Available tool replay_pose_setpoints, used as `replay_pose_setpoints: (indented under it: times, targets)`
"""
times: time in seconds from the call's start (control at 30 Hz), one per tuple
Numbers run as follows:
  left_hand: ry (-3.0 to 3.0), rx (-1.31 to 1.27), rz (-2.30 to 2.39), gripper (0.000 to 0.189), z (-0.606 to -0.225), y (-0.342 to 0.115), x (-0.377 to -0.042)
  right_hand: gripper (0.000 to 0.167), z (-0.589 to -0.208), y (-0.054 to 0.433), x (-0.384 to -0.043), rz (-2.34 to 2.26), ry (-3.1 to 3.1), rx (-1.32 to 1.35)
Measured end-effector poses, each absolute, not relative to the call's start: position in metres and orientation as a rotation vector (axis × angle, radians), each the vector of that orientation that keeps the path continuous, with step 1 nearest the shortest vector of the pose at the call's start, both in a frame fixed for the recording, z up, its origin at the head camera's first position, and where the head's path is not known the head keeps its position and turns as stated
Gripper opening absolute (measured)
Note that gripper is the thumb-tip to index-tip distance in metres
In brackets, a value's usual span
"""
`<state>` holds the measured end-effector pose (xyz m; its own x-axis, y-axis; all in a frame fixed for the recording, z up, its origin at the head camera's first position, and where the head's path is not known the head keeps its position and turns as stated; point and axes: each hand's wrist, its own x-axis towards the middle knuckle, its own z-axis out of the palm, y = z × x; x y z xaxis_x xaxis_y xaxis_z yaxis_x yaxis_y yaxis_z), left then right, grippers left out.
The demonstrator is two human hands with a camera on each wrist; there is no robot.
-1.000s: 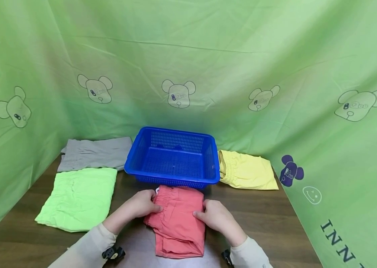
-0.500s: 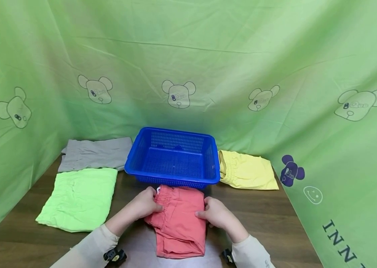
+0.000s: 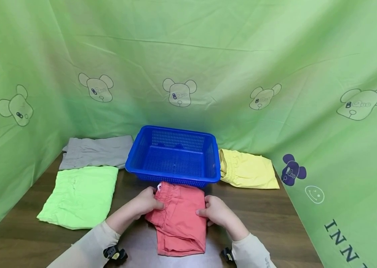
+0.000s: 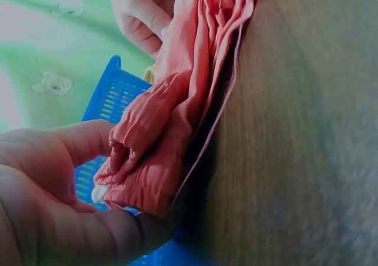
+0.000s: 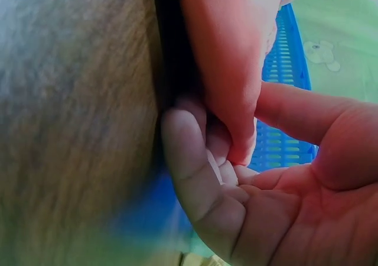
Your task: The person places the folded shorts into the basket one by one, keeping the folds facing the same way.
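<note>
Head view: toward the near edge of the desk (image 3: 258,216), midway across, the left hand (image 3: 144,204) and right hand (image 3: 218,211) pinch 2 opposite sides of a folded coral garment (image 3: 183,216), soft, creased, roughly rectangular, its gathered waistband (image 3: 167,192) leftward, before a latticed blue basket (image 3: 171,176).

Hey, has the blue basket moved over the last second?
No, the blue basket sits unmoved below the middle bear print on the green curtain.

Printed green cloth (image 3: 188,48) hangs behind a wood-grained tabletop (image 3: 262,212).
</note>
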<state>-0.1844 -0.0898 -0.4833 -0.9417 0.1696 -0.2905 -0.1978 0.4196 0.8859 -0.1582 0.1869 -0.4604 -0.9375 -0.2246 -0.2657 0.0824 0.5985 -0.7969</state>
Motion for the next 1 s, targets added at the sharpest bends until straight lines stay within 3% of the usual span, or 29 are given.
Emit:
replay_pose_setpoints:
  times: [0.4, 0.7, 1.0]
  targets:
    - [2.115, -0.040, 1.649, 0.036, -0.480, -0.094, -0.182, 0.038, -0.472, 0.190, -0.167, -1.558, 2.152, -0.005]
    - [2.008, 0.029, 1.728, 0.044, -0.471, -0.096, -0.181, 0.028, -0.478, 0.194, -0.172, -1.771, 1.825, 0.002]
    - [1.697, 0.045, 1.878, 0.058, -0.471, -0.101, -0.186, 0.045, -0.478, 0.193, -0.172, -1.819, 1.724, -0.003]
